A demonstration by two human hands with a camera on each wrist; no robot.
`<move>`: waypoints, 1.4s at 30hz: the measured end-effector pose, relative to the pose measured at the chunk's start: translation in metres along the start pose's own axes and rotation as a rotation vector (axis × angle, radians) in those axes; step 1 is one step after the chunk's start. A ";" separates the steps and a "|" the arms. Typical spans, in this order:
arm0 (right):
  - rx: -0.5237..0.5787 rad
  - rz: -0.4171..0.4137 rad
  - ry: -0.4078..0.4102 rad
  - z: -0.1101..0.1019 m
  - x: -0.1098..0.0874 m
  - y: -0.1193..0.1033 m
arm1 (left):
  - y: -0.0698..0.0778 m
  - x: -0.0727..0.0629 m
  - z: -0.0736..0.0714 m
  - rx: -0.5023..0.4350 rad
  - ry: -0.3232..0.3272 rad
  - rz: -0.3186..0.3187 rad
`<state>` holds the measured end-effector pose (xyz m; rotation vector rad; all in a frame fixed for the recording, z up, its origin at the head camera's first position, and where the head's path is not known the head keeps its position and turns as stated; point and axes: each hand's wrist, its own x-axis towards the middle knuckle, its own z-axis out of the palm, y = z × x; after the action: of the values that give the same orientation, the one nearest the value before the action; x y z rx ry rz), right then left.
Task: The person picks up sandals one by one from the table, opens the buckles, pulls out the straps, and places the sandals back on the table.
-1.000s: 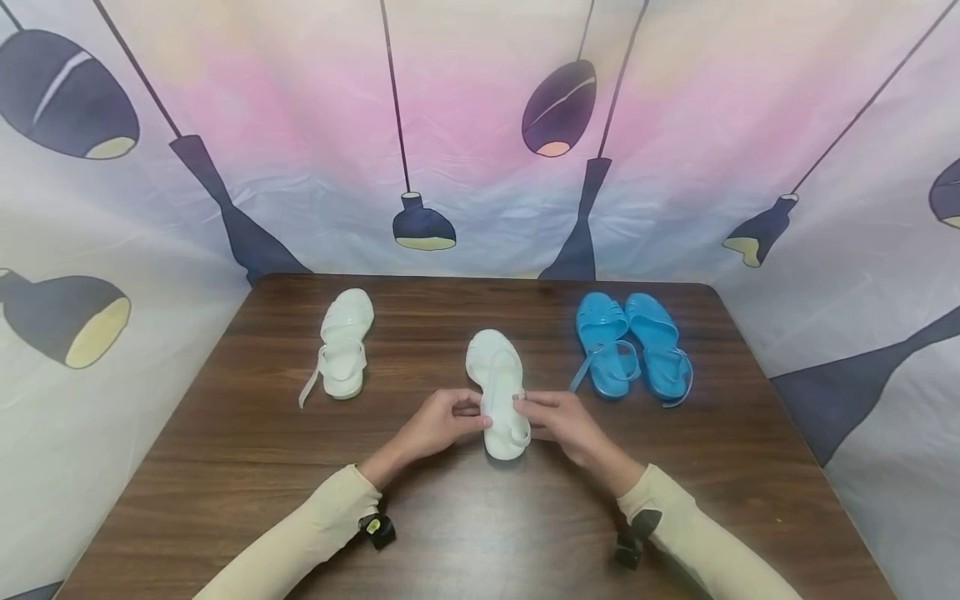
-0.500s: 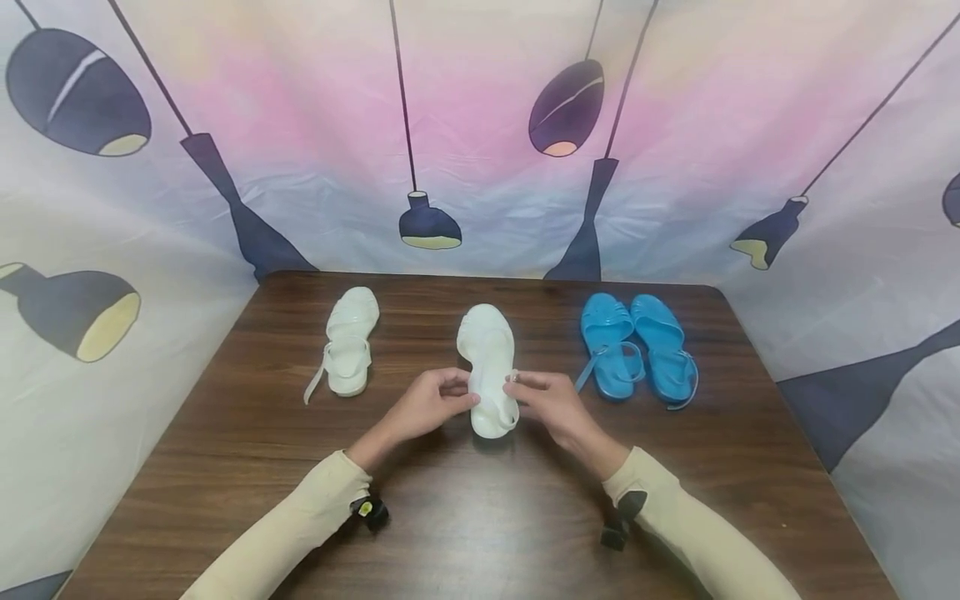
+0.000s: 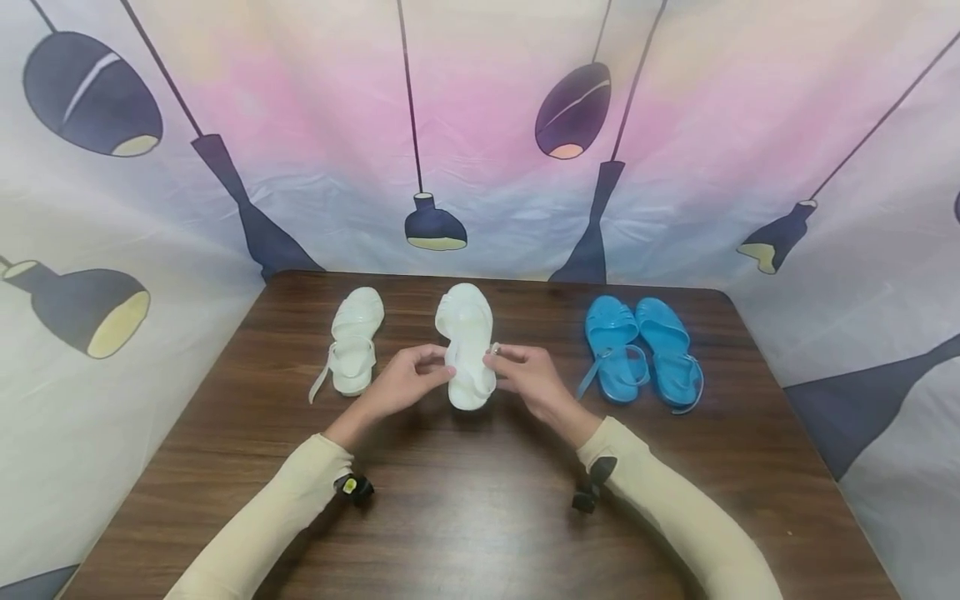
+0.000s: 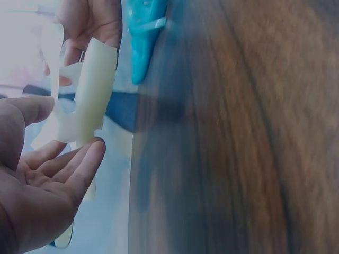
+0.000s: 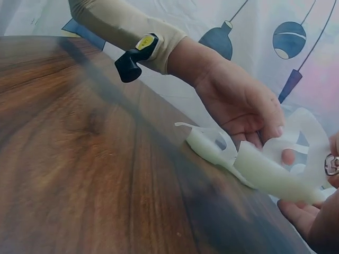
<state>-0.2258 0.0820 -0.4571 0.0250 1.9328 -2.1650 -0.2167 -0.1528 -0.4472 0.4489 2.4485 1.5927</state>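
Note:
A white jelly sandal (image 3: pixel 470 333) is held up over the middle of the table, toe toward the back. My left hand (image 3: pixel 408 381) pinches its left edge, thumb on top near the heel. On the other edge, my right hand (image 3: pixel 532 381) grips it with thumb and fingers. From the left wrist, the sandal (image 4: pixel 95 87) shows side-on above the tabletop, with the left fingers (image 4: pixel 85 164) under it. The right wrist view shows its heel end (image 5: pixel 270 177) raised. A second white sandal (image 3: pixel 356 342) lies to the left, its loose strap hanging out sideways.
Two blue jelly sandals (image 3: pixel 613 350) lie side by side at the back right. The brown wooden table (image 3: pixel 465 517) ends against a curtain (image 3: pixel 330 108) printed with hanging lamps. Small black cameras (image 3: pixel 354 488) sit on both wrists.
Both hands have carried the white sandal away from the body and to the left, nearer the other white sandal. The grip looks the same throughout; the head view has shifted slightly.

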 end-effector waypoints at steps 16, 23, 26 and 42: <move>0.128 -0.019 -0.090 0.037 0.041 0.002 | -0.011 -0.008 -0.059 0.115 0.142 0.004; 0.178 -0.016 -0.109 0.057 0.054 0.007 | -0.026 -0.018 -0.092 0.212 0.282 0.006; 0.187 -0.009 -0.109 0.064 0.057 0.011 | -0.038 -0.022 -0.104 0.230 0.334 0.001; 0.215 0.014 -0.132 0.086 0.071 0.037 | -0.073 -0.040 -0.130 0.294 0.348 -0.167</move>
<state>-0.2753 -0.0180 -0.4949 -0.0653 1.6193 -2.2929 -0.2314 -0.3062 -0.4616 -0.0010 2.9058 1.3421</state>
